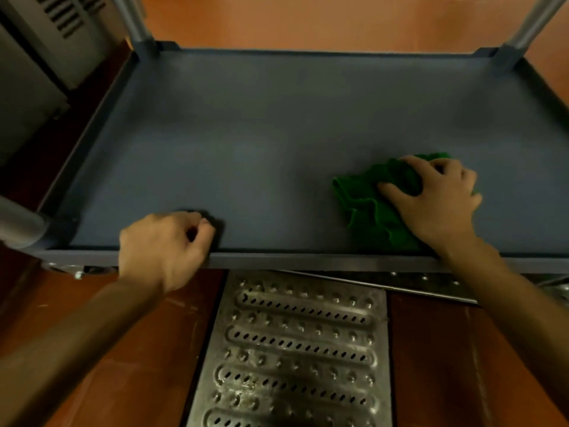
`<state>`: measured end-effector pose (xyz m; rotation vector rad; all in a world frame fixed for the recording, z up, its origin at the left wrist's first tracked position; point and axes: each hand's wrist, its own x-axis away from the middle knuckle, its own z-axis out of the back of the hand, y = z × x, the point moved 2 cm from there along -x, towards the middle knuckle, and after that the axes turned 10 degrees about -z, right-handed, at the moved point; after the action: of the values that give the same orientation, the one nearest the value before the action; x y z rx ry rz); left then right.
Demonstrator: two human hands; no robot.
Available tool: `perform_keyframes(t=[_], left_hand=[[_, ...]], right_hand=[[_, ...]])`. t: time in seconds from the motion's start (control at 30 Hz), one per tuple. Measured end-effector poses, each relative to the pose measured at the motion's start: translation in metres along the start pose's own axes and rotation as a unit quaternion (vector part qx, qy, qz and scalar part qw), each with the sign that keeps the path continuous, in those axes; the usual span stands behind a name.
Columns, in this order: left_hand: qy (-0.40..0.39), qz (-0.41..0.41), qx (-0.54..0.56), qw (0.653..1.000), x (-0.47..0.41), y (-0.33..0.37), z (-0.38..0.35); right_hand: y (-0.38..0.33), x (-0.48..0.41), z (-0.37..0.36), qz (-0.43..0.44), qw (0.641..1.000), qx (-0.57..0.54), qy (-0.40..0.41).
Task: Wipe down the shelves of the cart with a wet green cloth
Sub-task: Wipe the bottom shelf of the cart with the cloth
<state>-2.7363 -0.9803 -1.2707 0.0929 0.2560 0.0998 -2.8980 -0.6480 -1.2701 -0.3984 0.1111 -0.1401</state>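
A right hand [437, 195] is bunching a soft, limp green cloth [366, 198] in curled fingers, its gathered folds likely giving the best hold, by the shelf's [246, 134] near-right edge, while the left hand [163, 241] is resting on the near edge, fingers curled empty.

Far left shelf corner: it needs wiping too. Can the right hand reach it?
Probably yes: bare shelf lies between the right hand, gripping the cloth, and that corner; left hand rests on the near rim.

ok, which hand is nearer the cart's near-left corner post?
Left. The left hand rests curled on the shelf's front rim, just right of the corner post; the right hand grips the green cloth far to the right.
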Motion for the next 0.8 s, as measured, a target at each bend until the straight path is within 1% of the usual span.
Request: perform_keyframes(t=[0.07,0.17,0.23,0.33,0.6,0.7,0.8], left_hand=[[-0.01,0.003,0.005,1.0,-0.001,0.002,0.001],[-0.013,0.016,0.003,1.0,-0.001,0.0,0.0],[0.003,0.015,0.0,1.0,0.0,0.0,-0.003],[0.034,0.016,0.019,0.999,0.0,0.002,-0.002],[0.057,0.043,-0.004,0.997,-0.004,0.005,0.002],[0.066,0.053,-0.011,0.996,-0.005,0.004,0.001],[0.083,0.071,-0.002,0.994,-0.004,0.002,0.0]], right_hand=[[-0.02,-0.009,-0.012,-0.048,0.999,0.001,0.023],[-0.055,-0.018,-0.029,-0.102,0.995,0.007,0.021],[-0.076,-0.023,-0.038,-0.112,0.994,0.007,0.011],[-0.109,-0.024,-0.053,-0.089,0.996,-0.007,-0.004],[-0.202,0.005,-0.093,0.031,0.999,-0.019,-0.034],[-0.236,0.034,-0.104,0.128,0.989,-0.027,-0.07],[-0.251,0.07,-0.104,0.254,0.959,-0.051,-0.111]])
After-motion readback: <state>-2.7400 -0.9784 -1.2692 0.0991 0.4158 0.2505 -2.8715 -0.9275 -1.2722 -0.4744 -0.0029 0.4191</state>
